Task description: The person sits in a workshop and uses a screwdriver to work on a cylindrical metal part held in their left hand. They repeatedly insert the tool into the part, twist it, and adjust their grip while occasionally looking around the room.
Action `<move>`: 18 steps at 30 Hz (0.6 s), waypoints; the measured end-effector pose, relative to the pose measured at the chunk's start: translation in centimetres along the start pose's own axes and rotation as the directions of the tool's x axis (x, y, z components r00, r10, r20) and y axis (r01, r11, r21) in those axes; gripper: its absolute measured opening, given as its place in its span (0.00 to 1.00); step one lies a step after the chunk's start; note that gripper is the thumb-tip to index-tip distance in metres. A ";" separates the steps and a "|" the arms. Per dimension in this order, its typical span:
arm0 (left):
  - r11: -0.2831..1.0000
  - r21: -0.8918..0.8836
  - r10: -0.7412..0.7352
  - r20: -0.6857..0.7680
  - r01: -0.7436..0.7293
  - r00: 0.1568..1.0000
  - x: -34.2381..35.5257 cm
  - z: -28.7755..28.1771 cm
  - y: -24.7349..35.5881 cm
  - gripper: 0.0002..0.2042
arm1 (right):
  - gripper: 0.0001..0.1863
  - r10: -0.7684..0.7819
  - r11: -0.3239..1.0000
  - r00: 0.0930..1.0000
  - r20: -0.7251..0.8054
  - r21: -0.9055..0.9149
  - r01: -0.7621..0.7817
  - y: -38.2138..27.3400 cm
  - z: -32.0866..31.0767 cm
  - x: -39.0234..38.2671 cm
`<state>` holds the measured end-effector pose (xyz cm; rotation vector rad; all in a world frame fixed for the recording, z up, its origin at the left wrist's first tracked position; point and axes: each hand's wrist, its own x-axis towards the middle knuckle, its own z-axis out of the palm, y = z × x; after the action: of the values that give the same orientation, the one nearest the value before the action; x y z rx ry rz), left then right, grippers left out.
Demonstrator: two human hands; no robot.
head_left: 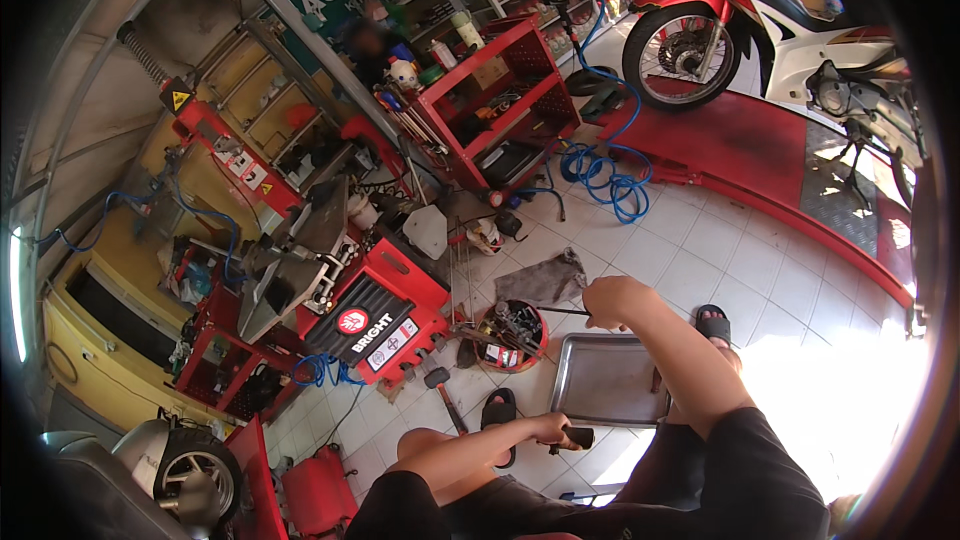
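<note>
Far left, scooter point(145, 455) parked at the floor's near-left side. Next, red machine point(400, 285) with a dark ribbed front panel, standing on tiled floor. Hammer point(446, 400), dark head, reddish handle, lies on floor just off the machine's near-right corner. Then one dark sandal point(498, 408), on the foot, and beyond it a red basin point(537, 350) heaped with metal parts and tools point(513, 324). Grey cloth point(540, 278) spread flat on floor past the basin's far rim. Left hand point(549, 428) just outside the tray's near-left corner, fingers clamped on a dark piece point(579, 437) that sticks out to the right; exact kind not clear. Dark rod point(568, 311) runs roughly level, its left end by the basin's right rim, its right end in the right hand point(610, 302): fingers closed around it, fist just beyond the tray's far edge. Metal tray point(605, 370) sits on floor between the feet, mostly bare; a reddish-brown stick point(656, 380) shows by its right edge, partly behind the forearm. Other sandal point(713, 323) right of the tray's far-right corner. Far right, red platform point(725, 145) with a red-and-white motorbike point(785, 35) on top, front wheel near the platform's far-left corner.
</note>
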<state>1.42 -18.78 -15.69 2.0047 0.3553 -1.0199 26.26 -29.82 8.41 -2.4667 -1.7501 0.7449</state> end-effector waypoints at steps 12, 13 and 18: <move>0.497 0.852 -0.082 -0.145 0.167 0.986 -3.4 -3.7 2.5 0.28 | 0.17 -0.031 0.999 0.998 -0.061 -0.018 0.030 0.4 3.1 2.7; 0.482 0.863 -0.093 -0.123 0.153 0.988 -2.3 -4.2 1.4 0.29 | 0.16 -0.027 0.999 0.999 -0.029 -0.026 0.026 0.1 2.9 3.5; 0.586 0.798 -0.023 -0.156 0.140 0.987 -2.1 -5.8 1.5 0.32 | 0.15 0.008 0.994 0.997 0.071 -0.105 -0.001 -0.3 4.4 5.6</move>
<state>3.98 -14.90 -11.40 2.9210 0.0170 -1.2481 25.68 -25.76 2.58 -2.5418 -1.8552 0.7702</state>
